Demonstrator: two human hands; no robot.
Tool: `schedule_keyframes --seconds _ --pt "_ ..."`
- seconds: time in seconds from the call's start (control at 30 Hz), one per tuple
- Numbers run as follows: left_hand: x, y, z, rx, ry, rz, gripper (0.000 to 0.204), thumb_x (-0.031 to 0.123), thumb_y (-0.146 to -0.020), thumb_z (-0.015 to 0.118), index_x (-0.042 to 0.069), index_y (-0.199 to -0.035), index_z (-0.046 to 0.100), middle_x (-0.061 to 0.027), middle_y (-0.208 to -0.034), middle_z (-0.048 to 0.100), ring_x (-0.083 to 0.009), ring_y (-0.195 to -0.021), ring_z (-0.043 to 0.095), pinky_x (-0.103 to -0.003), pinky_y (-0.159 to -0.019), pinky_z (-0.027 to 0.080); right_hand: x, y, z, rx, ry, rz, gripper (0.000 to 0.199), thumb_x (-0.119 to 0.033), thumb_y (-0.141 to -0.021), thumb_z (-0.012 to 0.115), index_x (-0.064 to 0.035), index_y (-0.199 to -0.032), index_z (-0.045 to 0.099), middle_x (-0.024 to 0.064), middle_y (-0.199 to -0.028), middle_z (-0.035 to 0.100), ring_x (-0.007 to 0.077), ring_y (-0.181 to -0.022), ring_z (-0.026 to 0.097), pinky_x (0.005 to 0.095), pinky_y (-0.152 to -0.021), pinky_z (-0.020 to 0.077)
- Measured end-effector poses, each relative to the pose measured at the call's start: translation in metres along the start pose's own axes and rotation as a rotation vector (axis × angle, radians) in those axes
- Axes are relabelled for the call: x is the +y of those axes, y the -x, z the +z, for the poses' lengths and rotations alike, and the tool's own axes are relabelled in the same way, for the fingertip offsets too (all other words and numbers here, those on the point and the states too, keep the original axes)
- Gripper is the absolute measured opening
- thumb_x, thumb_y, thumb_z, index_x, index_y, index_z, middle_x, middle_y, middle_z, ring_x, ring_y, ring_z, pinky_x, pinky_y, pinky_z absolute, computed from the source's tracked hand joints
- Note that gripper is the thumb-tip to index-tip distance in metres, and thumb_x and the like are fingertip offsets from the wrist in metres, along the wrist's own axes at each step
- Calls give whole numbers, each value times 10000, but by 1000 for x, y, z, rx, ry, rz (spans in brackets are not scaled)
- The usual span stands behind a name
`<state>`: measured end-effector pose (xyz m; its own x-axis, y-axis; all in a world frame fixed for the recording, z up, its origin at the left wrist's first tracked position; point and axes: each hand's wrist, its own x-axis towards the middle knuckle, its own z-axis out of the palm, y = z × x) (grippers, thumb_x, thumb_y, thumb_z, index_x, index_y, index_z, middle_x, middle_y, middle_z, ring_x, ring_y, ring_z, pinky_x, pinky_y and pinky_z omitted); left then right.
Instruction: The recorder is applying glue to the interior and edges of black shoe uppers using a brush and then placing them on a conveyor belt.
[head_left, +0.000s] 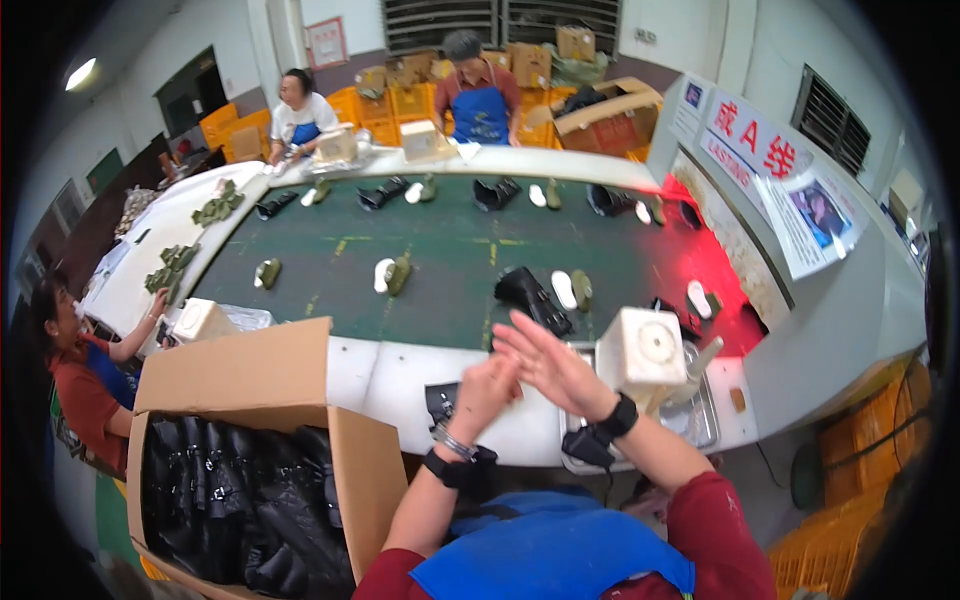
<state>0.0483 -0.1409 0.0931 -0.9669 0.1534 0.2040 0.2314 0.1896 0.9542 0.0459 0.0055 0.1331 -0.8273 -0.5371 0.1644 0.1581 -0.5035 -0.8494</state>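
Observation:
My left hand [487, 392] is curled closed against the palm side of my right hand; whatever its fingers hold, if anything, is hidden. My right hand [550, 365] is stretched out flat with straight fingers. Both are raised over the white table edge [395, 385]. Beside my left wrist lies a black boot upper [441, 402], partly covered by the arm. Beyond my hands, a black boot upper [530, 298] rests on the green conveyor belt [440, 310], next to a white insole [563, 290] and an olive-green sole [582, 290].
At my left stands an open carton [365, 490] packed with black boot uppers [240, 500]. A cream block-shaped container [640, 350] sits by a metal tray [705, 425] on the right. The belt enters a red-lit machine opening [705, 270]. Co-workers stand around the line.

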Motion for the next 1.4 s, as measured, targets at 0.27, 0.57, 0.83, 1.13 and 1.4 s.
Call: schedule_keyframes --seconds 0.27,0.57,0.83,1.13,1.4 --pt "6 -7 -27 332 515 92 121 88 -853 536 19 -785 607 -74 -712 605 -98 -702 555 -224 -659 447 -16 -2 -16 33 -507 4 601 -439 -927 335 -26 -1350 226 181 -1350 332 273 -1211 388 366 -1009 336" --pt "31 18 3 56 40 124 212 213 -812 594 24 -726 555 -61 -782 578 -140 -688 522 -270 -620 415 0 0 -6 24 -461 -2 678 -559 -882 325 -151 -1397 158 137 -1403 255 272 -1270 283 416 -1029 262" --pt "14 20 28 -177 -684 719 652 347 -809 550 -1 -1317 335 -143 -1406 275 -302 -1329 179 -448 -1073 62 -6 -9 -15 61 -337 -41 806 -651 -832 312 -187 -1413 3 131 -1440 171 268 -1293 236 418 -1028 245" --pt "-13 17 43 -28 -901 620 832 342 -636 718 36 -1314 347 -129 -1382 318 -311 -1309 227 -500 -1020 171 13 2 -28 167 -311 105 775 -620 -860 273 -101 -1405 89 117 -1419 233 234 -1276 279 381 -997 302" --pt "-31 5 17 -54 -882 371 981 190 -525 782 32 -1341 261 -168 -1376 296 -373 -1272 256 -486 -1005 238 30 6 -41 244 -531 239 842 -645 -827 347 -41 -1380 149 79 -1371 328 206 -1208 380 385 -990 312"
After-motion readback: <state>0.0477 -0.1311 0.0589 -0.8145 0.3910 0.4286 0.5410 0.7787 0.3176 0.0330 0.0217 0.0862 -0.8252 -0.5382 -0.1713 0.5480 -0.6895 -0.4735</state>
